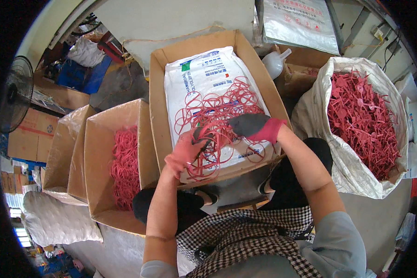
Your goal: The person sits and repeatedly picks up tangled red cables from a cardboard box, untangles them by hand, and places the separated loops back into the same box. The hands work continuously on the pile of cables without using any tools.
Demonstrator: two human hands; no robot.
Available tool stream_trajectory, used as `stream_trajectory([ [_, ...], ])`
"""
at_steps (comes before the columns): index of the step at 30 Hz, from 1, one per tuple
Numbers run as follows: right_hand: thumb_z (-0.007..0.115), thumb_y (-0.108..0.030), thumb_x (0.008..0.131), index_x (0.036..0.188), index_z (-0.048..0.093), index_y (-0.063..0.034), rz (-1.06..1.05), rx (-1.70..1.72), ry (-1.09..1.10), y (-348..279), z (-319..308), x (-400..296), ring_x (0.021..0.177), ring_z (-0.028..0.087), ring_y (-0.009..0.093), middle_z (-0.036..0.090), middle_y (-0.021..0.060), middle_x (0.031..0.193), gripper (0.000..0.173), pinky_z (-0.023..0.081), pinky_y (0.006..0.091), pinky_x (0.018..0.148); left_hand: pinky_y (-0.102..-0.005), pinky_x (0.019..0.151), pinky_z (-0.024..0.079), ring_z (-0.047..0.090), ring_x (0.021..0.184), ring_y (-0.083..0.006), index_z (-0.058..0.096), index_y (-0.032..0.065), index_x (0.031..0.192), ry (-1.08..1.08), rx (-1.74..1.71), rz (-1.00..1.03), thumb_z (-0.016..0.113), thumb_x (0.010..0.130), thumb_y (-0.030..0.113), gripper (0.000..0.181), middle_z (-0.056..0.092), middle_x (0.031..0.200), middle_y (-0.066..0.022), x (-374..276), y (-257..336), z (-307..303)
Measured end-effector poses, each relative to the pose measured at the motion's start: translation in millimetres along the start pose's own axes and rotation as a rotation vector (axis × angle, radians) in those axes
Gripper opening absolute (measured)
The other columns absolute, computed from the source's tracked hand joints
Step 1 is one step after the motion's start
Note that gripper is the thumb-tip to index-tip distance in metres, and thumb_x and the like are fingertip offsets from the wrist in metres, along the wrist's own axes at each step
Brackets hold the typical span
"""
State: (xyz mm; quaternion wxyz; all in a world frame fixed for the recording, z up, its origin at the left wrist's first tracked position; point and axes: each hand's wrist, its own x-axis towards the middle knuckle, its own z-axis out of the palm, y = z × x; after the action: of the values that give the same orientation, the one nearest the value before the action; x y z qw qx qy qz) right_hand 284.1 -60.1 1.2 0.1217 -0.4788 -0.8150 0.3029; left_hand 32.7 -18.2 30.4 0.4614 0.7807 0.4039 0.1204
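Both my hands wear pink work gloves with dark coated palms. My left hand (194, 146) has its fingers closed around several thin red plastic rings. Over the right part of the same pile is my right hand (252, 127), its fingers pointing left at the rings; its fingertips are hidden, so I cannot tell its grip. A tangled heap of red plastic rings (215, 107), some with crossbars, lies on a white printed polypropylene sack (180, 85). That sack lies flat in a large open cardboard box (275, 93) in front of my knees.
At left, a cardboard box (99, 180) holds a mass of red plastic rings (125, 166), beside another lined box (60, 163). On the right, a white woven sack (337, 163) is full of red plastic scraps (363, 121). A fan (17, 93) stands far left.
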Motion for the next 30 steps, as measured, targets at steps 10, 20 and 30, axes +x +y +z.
stream_trajectory([
  [10,0.063,-0.028,0.082,0.083,0.054,-0.0053,0.332,1.054,0.319,-38,-14,4,0.062,0.052,0.009,0.056,0.0025,0.068,0.025,0.042,0.0278,0.053,-0.0218,0.053,0.050,0.060,0.065,-0.0115,0.056,-0.0009,0.105,-0.010,-1.279,-0.256,0.060,0.082,0.008,0.025,0.062,0.082,-0.0054,-12,0,-4],
  [20,0.062,-0.041,0.077,0.073,0.059,-0.0076,0.259,0.660,0.401,-1,-8,16,0.054,0.045,0.009,0.049,0.0003,0.058,0.034,0.035,0.0262,0.051,-0.0263,0.061,0.055,0.063,0.074,-0.0162,0.053,-0.0016,0.107,0.095,-1.538,-0.155,0.058,0.085,0.010,0.025,0.062,0.090,-0.0086,-14,-6,3],
  [30,0.057,-0.025,0.084,0.110,0.058,-0.0043,0.173,0.671,0.029,-4,41,12,0.079,0.055,0.013,0.060,0.0057,0.093,0.033,0.046,0.0259,0.070,-0.0242,0.063,0.049,0.059,0.076,-0.0125,0.054,0.0023,0.111,0.116,-1.222,-0.011,0.059,0.081,0.006,0.030,0.060,0.092,-0.0054,-6,22,18],
])
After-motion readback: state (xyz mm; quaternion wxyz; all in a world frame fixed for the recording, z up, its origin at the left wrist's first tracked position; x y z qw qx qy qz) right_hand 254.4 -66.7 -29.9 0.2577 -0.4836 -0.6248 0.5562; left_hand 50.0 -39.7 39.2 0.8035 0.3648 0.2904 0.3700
